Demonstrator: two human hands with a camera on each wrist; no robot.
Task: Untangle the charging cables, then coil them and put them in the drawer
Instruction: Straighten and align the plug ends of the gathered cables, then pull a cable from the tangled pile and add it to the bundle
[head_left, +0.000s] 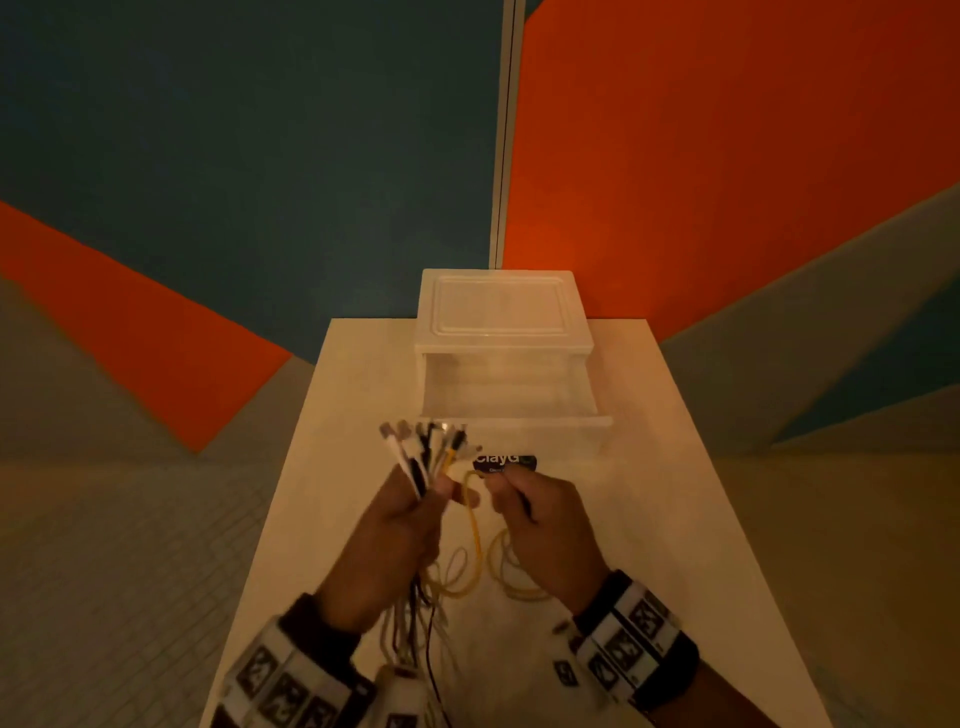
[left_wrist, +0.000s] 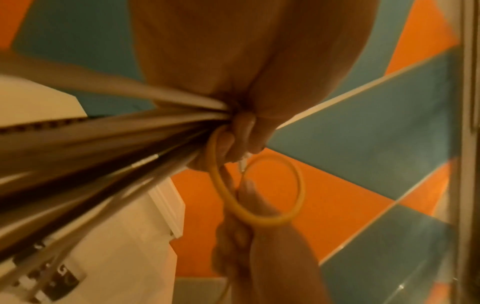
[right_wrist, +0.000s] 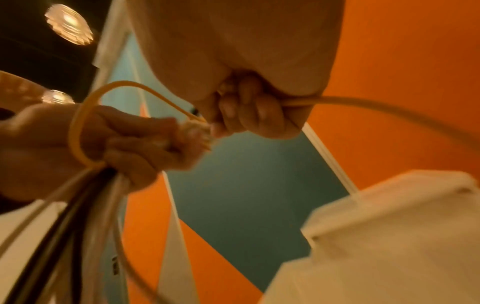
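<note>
My left hand (head_left: 400, 525) grips a bundle of white, black and yellow charging cables (head_left: 421, 457), their plug ends fanning upward above the fist. The loose lengths hang down toward the table's near edge. A yellow cable (head_left: 474, 540) loops from that bundle over to my right hand (head_left: 535, 525), whose fingers are curled round it. In the right wrist view the yellow cable (right_wrist: 78, 123) arcs between both fists; in the left wrist view the yellow cable (left_wrist: 259, 218) forms a ring below my left hand (left_wrist: 233, 142). The translucent plastic drawer (head_left: 511, 410) stands pulled open just beyond the hands.
The drawer unit (head_left: 501, 312) sits at the far end of a narrow white table (head_left: 675, 493), against an orange and teal wall. A dark label (head_left: 504, 461) lies on the table in front of the drawer. Tiled floor shows on both sides.
</note>
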